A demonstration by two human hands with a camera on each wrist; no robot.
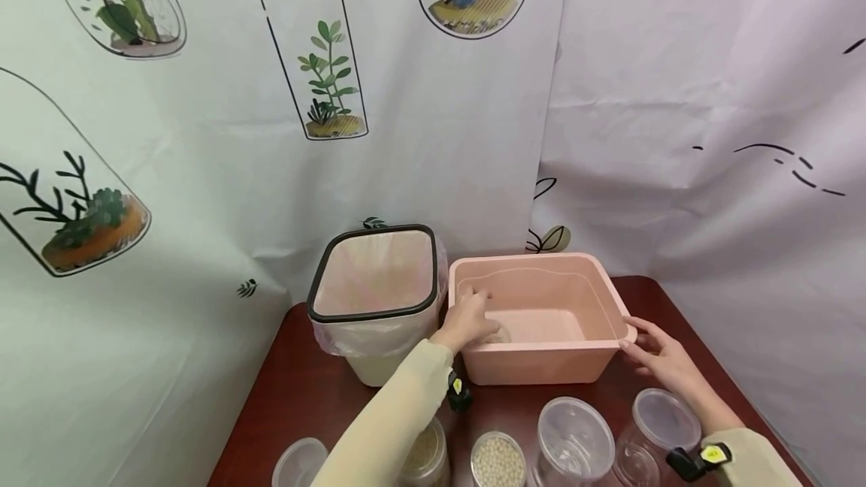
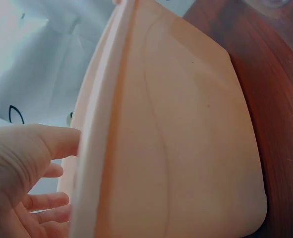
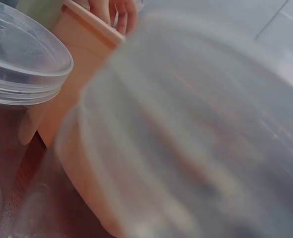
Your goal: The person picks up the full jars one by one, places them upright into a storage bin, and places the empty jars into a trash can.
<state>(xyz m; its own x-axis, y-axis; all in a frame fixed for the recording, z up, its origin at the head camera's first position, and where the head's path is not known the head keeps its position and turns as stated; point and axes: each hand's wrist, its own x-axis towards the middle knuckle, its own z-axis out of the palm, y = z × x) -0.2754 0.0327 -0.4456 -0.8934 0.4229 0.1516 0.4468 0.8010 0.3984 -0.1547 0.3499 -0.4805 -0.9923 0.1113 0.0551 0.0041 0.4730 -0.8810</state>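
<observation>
The pink plastic basin point(image 1: 534, 363) stands at the table's back. My left hand point(image 1: 468, 319) reaches over its front left corner; the fingers are spread inside, and I see nothing held in them. A pale beige clump point(image 1: 499, 334) lies in the basin beside the thumb; what it is I cannot tell. In the left wrist view the left hand's point(image 2: 22, 183) fingertips pass out of sight behind the basin's rim point(image 2: 94, 139). My right hand point(image 1: 666, 359) grips the basin's front right corner between thumb and fingers. A blurred clear jar point(image 3: 201, 129) fills much of the right wrist view.
A bin point(image 1: 375, 370) with a black rim and liner stands left of the basin. Along the front stand a jar of pale beads point(image 1: 498, 463), a jar with beige contents point(image 1: 426, 453), and clear jars point(image 1: 575, 438) point(image 1: 659, 427). A patterned sheet point(image 1: 433, 134) hangs behind.
</observation>
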